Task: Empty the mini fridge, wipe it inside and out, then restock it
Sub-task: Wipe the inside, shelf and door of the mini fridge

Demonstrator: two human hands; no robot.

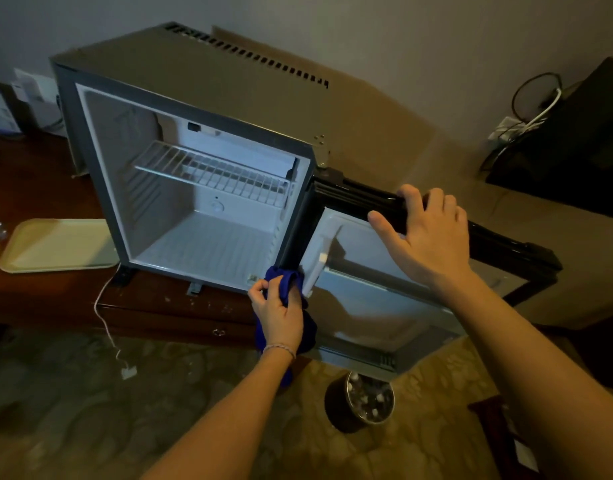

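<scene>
Grey-cased and standing on a dark wooden desk (180, 306), the mini fridge (194, 109) is open and empty, only its white wire shelf (211, 169) left inside, so the work looks to be at the wiping stage. Its door (384, 292) hangs swung out to the fridge's right, overhanging the floor. At the fridge's lower right corner, by the hinge side, the left hand (279, 311) clenches a bunched blue cloth (286, 277), fingers curled round it, pressing it against the dark gasket edge. The right hand (426, 233) grasps the door's top edge, fingers hooked over the far side and thumb spread on the near side. The likely risk is weight: leaning on that overhanging door could tip or drag the fridge toward the desk's front edge, or strain the hinge. Loose cloth dangling below the wrist could snag in the hinge gap. Left of the fridge sits a cream tray (59, 245); a white cord (106, 317) trails below, and a round bin (362, 401) stands under the door.
</scene>
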